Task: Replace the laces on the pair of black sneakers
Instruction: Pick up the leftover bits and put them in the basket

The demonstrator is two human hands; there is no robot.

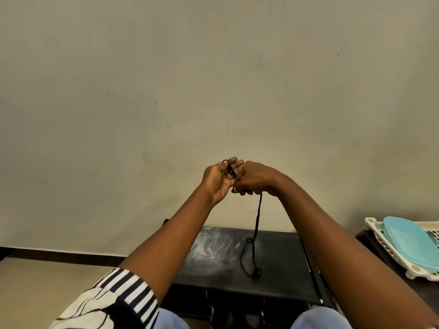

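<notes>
1. Striped black-and-white sleeve at lower left; beige wall fills the background.
2. Black table stands below the raised arms, with whitish scuffing on its left part.
3. White perforated basket holding a turquoise lid sits at far right, well apart from the hands.
4. Left hand: fingers extended, black lace looped around them.
5. Right hand: curled into a fist clamped on the lace, touching the left hand.
6. Lace hangs from the right fist; its lower end lies coiled on the table.
7. Sneakers: barely discernible, dark shapes beneath the table.
</notes>
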